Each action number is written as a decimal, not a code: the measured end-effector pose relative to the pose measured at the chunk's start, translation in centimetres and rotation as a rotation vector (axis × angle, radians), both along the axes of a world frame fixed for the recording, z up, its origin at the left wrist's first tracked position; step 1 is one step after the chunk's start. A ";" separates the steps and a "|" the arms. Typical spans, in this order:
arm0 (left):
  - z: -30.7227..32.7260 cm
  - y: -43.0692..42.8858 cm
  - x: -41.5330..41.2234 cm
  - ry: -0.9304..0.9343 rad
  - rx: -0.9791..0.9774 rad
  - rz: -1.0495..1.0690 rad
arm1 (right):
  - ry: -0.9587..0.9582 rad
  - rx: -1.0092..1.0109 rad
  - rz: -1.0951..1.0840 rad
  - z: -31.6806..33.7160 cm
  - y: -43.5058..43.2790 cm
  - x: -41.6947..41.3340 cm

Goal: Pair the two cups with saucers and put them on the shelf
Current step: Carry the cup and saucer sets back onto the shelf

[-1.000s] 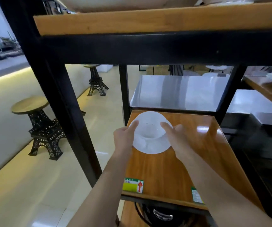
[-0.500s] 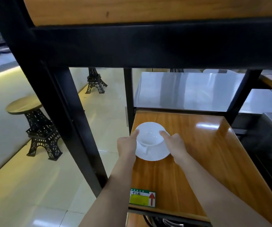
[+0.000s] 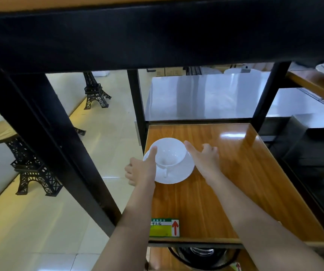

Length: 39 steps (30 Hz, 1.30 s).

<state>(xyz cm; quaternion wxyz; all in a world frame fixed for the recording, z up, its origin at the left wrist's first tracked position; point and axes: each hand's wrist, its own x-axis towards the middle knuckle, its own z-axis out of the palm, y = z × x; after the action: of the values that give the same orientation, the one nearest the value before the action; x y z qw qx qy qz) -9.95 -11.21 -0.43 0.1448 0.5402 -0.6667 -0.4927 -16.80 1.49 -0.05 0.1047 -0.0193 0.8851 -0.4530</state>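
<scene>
A white cup (image 3: 170, 153) stands upright on a white saucer (image 3: 178, 177), handle toward me, at the left rear of the wooden shelf board (image 3: 235, 182). The saucer rests on the board, its left rim at the board's edge. My left hand (image 3: 140, 169) is at the saucer's left side, thumb laid across its rim up to the cup, fingers curled beside the shelf edge. My right hand (image 3: 204, 159) is just right of the cup, thumb tip near the cup's rim, fingers spread and lifted off the saucer. Only one cup and one saucer are in view.
A black beam (image 3: 157, 36) of the shelf above hangs low across the top. A slanted black post (image 3: 55, 143) stands left. A green and yellow label (image 3: 164, 227) marks the board's front edge. A dark pot (image 3: 202, 253) sits below. Tower-shaped stools (image 3: 30, 169) stand on the floor.
The cup and saucer have come down onto the shelf board. My right hand has let go and spread its fingers to the right. My head has dropped lower under the beam.
</scene>
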 end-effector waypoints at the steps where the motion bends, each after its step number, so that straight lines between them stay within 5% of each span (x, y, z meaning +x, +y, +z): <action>1: 0.3 0.2 0.3 0.007 -0.047 -0.009 | 0.046 0.007 -0.001 0.1 0.5 0.3; 6: 1.3 2.8 3.0 0.033 -0.573 -0.288 | 0.202 0.123 0.093 0.5 4.1 2.4; 11: 2.4 7.0 5.5 0.136 -0.804 -0.599 | 0.332 0.231 0.158 0.6 9.6 6.0; 23: -1.6 28.4 16.4 0.159 -0.844 -1.100 | 0.375 0.458 -0.089 -2.4 34.1 22.2; 39: -3.1 71.5 33.0 0.481 -0.763 -1.997 | 0.163 0.672 -1.073 -2.8 72.4 56.6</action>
<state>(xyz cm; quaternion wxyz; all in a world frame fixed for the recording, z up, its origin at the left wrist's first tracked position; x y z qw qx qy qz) 23.05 60.32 -3.52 -0.0355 -0.4341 -0.8671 -0.2416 39.82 73.92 -2.84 -0.2040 0.4261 0.8707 -0.1372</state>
